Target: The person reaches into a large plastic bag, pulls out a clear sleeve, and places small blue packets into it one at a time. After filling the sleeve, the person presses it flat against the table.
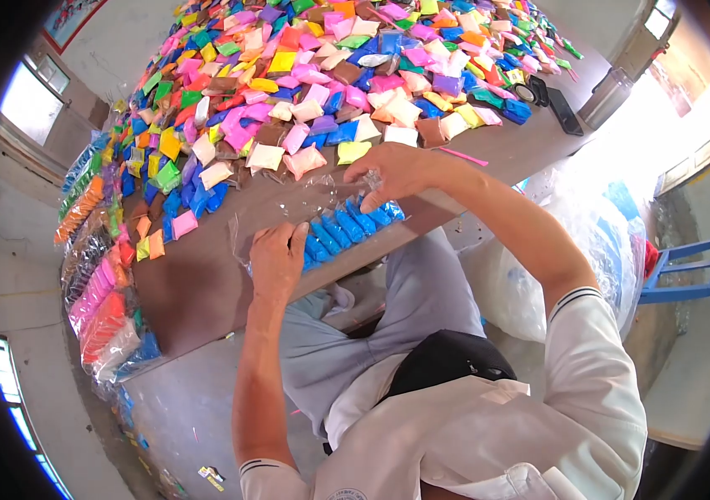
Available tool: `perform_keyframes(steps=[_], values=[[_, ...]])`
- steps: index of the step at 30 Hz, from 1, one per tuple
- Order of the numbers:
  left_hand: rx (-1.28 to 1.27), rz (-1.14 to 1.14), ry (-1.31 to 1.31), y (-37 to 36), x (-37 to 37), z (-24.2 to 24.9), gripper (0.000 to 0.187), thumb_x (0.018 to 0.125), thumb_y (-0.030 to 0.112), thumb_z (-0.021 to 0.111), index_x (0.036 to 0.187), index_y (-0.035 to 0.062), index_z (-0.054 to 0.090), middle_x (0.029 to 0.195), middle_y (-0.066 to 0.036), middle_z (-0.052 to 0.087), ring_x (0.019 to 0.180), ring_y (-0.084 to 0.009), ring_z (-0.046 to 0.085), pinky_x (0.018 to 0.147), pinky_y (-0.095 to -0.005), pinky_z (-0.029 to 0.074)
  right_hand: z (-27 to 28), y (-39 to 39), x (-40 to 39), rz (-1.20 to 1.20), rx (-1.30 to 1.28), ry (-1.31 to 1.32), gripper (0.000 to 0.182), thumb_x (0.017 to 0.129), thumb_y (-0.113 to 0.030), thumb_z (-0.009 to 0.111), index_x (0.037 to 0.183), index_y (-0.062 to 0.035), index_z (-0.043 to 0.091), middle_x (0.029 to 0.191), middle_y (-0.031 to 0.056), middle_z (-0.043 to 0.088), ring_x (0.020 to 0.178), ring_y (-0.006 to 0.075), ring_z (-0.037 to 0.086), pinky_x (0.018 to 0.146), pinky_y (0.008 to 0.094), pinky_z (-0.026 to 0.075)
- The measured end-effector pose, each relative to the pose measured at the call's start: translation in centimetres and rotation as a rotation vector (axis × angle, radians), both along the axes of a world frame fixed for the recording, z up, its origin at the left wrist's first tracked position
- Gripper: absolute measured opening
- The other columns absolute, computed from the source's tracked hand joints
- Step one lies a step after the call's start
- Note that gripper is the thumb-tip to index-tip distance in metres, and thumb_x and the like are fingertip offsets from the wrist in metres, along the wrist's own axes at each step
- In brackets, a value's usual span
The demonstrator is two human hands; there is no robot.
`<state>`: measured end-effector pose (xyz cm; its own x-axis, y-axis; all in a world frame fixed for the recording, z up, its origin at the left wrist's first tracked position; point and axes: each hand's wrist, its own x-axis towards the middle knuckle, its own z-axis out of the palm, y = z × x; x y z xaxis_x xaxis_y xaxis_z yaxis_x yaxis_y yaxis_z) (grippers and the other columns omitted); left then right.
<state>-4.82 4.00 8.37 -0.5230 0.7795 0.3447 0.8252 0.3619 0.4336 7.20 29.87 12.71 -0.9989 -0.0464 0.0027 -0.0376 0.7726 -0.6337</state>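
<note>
A row of small blue packets (pixel 340 231) lies side by side in a clear plastic bag (pixel 242 231) near the table's front edge. My left hand (pixel 278 257) is closed on the bag's left end, beside the first packets. At the far right end, my right hand (pixel 401 173) is curled with thumb and fingers around crumpled clear film, just above the last blue packets. Its palm side is hidden. Just beyond the bag, pale pink packets (pixel 305 161) and a yellow packet (pixel 353 152) edge the big heap.
A large heap of multicoloured packets (pixel 288 62) covers the brown table (pixel 197 287). Filled bags sorted by colour (pixel 101 292) hang along the left edge. At the right are a phone (pixel 566 112), a metal bottle (pixel 607 98), a big clear sack (pixel 530 275) and a blue stool (pixel 684 271).
</note>
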Motion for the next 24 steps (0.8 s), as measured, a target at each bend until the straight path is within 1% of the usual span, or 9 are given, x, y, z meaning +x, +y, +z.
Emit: perform_keyframes(steps=[4,7,9,12,15,16,18,21,24], values=[[-0.004,0.002,0.005,0.1,-0.1,0.0,0.035,0.093,0.027,0.061,0.070,0.0020,0.055,0.071,-0.018,0.060,0.072,-0.0403,0.055,0.073,-0.0471,0.044,0.8,-1.6,-0.1,0.049,-0.033,-0.060,0.057,0.071,-0.031,0.081,0.120,-0.0069,0.065,0.111,0.0162,0.067,0.104,0.0312,0.063,0.088,0.0407,0.049],[0.077,-0.025,0.008,0.1,-0.2,-0.4,0.040,0.094,0.028,0.061,0.067,0.0008,0.051,0.067,-0.020,0.053,0.067,-0.0413,0.052,0.062,-0.0498,0.040,0.3,-2.1,-0.7,0.105,0.005,-0.162,0.058,0.072,-0.031,0.080,0.123,-0.0071,0.063,0.112,0.0167,0.066,0.105,0.0309,0.063,0.088,0.0405,0.049],[0.088,-0.025,0.006,0.1,-0.2,-0.5,0.039,0.093,0.028,0.061,0.067,0.0009,0.051,0.067,-0.020,0.054,0.067,-0.0414,0.051,0.062,-0.0499,0.040,-0.2,-1.8,-1.3,0.126,0.059,-0.224,0.061,0.073,-0.031,0.079,0.126,-0.0069,0.061,0.116,0.0172,0.065,0.106,0.0310,0.063,0.089,0.0404,0.049],[0.102,-0.023,0.011,0.1,-0.2,-0.6,0.040,0.093,0.029,0.061,0.067,0.0012,0.051,0.067,-0.020,0.054,0.067,-0.0416,0.051,0.063,-0.0503,0.040,-0.5,-1.8,-1.3,0.110,0.119,-0.159,0.060,0.073,-0.032,0.078,0.123,-0.0043,0.061,0.114,0.0168,0.067,0.104,0.0317,0.064,0.088,0.0405,0.050],[0.033,0.003,0.006,0.1,0.1,0.0,0.036,0.093,0.029,0.061,0.069,0.0019,0.054,0.071,-0.019,0.059,0.073,-0.0405,0.055,0.070,-0.0483,0.043,-1.4,-3.3,-1.1,0.071,0.055,0.163,0.052,0.073,-0.031,0.078,0.114,-0.0016,0.066,0.108,0.0159,0.069,0.100,0.0320,0.065,0.086,0.0409,0.051],[-0.003,0.016,0.003,0.1,0.2,0.2,0.035,0.093,0.028,0.061,0.071,0.0022,0.056,0.072,-0.018,0.061,0.076,-0.0399,0.057,0.074,-0.0473,0.045,-1.9,-3.6,-1.3,0.099,0.053,0.176,0.053,0.073,-0.032,0.078,0.115,-0.0017,0.065,0.107,0.0163,0.069,0.100,0.0320,0.065,0.086,0.0408,0.051],[-0.002,0.011,0.007,0.1,0.2,0.1,0.034,0.093,0.028,0.061,0.071,0.0024,0.057,0.073,-0.018,0.061,0.075,-0.0396,0.057,0.074,-0.0469,0.045,-1.9,-4.6,-2.2,0.156,0.050,0.203,0.055,0.072,-0.033,0.078,0.116,-0.0020,0.065,0.107,0.0170,0.069,0.100,0.0321,0.066,0.086,0.0406,0.051],[0.045,-0.009,0.008,0.1,0.0,-0.4,0.036,0.093,0.030,0.061,0.070,0.0023,0.055,0.070,-0.018,0.058,0.072,-0.0399,0.054,0.068,-0.0489,0.042,0.7,-5.4,-3.1,0.254,0.202,-0.316,0.069,0.072,-0.035,0.078,0.129,-0.0022,0.057,0.118,0.0202,0.065,0.109,0.0333,0.063,0.090,0.0397,0.049],[0.096,-0.025,0.000,0.1,0.0,-0.7,0.036,0.093,0.030,0.061,0.071,0.0025,0.056,0.069,-0.018,0.056,0.070,-0.0398,0.053,0.066,-0.0494,0.042,0.7,-5.1,-3.1,0.232,0.120,-0.357,0.068,0.071,-0.036,0.078,0.127,-0.0023,0.059,0.111,0.0204,0.067,0.102,0.0347,0.064,0.085,0.0407,0.050]])
